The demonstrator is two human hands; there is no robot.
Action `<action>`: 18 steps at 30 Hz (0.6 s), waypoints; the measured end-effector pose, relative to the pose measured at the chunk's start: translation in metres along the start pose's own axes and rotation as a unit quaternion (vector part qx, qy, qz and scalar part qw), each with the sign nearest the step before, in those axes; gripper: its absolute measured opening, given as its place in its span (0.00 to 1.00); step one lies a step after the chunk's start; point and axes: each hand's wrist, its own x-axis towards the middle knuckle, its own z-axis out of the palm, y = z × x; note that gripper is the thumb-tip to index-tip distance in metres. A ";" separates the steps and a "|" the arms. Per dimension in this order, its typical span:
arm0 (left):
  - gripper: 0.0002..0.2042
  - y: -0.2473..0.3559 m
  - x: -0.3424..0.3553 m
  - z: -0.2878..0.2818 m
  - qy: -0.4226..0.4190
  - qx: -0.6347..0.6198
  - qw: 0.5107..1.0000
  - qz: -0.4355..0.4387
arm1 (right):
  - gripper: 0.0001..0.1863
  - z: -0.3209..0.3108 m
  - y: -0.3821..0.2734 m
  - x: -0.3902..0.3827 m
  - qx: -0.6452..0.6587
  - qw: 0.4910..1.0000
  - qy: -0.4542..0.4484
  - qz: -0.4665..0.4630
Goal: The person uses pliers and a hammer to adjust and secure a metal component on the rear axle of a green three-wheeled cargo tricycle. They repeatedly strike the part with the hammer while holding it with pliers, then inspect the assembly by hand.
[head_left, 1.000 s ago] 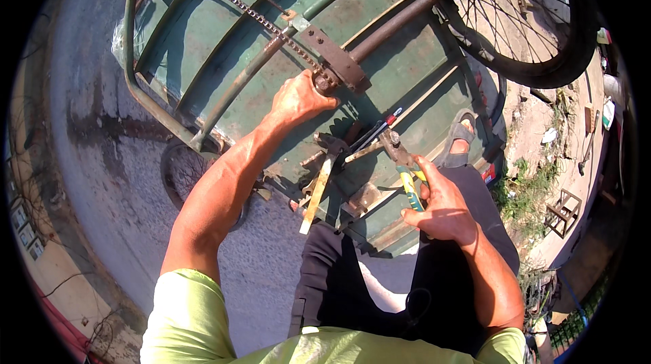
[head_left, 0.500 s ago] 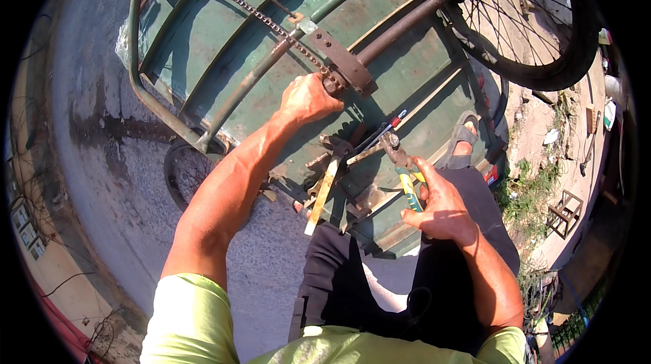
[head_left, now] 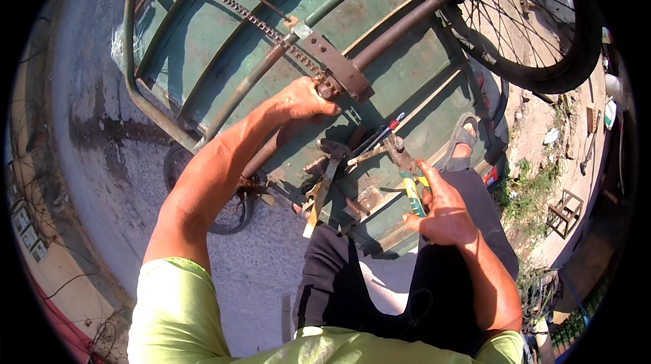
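My left hand (head_left: 304,98) grips around the end of a rusty axle at a small sprocket (head_left: 327,86), beside a bolted bracket (head_left: 336,62); a chain (head_left: 237,8) runs from it toward the upper left. The axle (head_left: 400,28) continues up to a spoked wheel (head_left: 536,38). My right hand (head_left: 439,209) holds pliers (head_left: 412,191) with yellow and teal handles, jaws over the green metal bed (head_left: 224,65). Left of the pliers lie a hammer (head_left: 325,174) with a pale handle and other tools, partly hidden in one another. Where my left fingertips press is partly hidden.
My sandalled foot (head_left: 463,140) rests on the bed. A bent green tube frame (head_left: 159,116) borders it. A second wheel (head_left: 230,225) shows at lower left over grey pavement (head_left: 102,160). At right are weeds (head_left: 522,184) and a small wooden frame (head_left: 564,213) on pale ground.
My left arm has shifted slightly left, exposing more rusty tube and part of the lower wheel beside it. The left hand stays at the sprocket; the right stays on the pliers.
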 end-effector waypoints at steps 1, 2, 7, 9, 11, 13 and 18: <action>0.26 -0.006 0.003 -0.003 -0.014 -0.009 0.999 0.029 | 0.52 -0.001 -0.001 0.000 0.005 1.000 -0.005 0.012; 0.26 -0.013 0.005 -0.006 -0.028 -0.018 0.998 0.057 | 0.52 0.000 0.003 0.000 0.007 1.000 0.003 -0.010; 0.27 -0.015 0.008 -0.009 -0.142 -0.178 0.973 -0.047 | 0.52 0.001 0.015 -0.002 -0.020 0.999 0.016 -0.032; 0.26 -0.015 0.007 -0.008 -0.137 -0.181 0.973 -0.043 | 0.52 0.000 0.013 -0.002 -0.013 1.000 0.009 -0.025; 0.25 -0.004 0.001 -0.010 -0.111 -0.119 0.986 -0.046 | 0.52 0.000 0.013 -0.002 -0.009 1.000 0.009 -0.028; 0.24 0.007 -0.004 -0.011 -0.079 -0.082 0.992 -0.049 | 0.52 0.001 0.013 -0.002 -0.010 0.999 0.018 -0.037; 0.34 0.008 -0.018 0.019 0.131 0.070 0.987 -0.060 | 0.52 -0.008 0.000 -0.003 -0.027 1.000 0.006 -0.001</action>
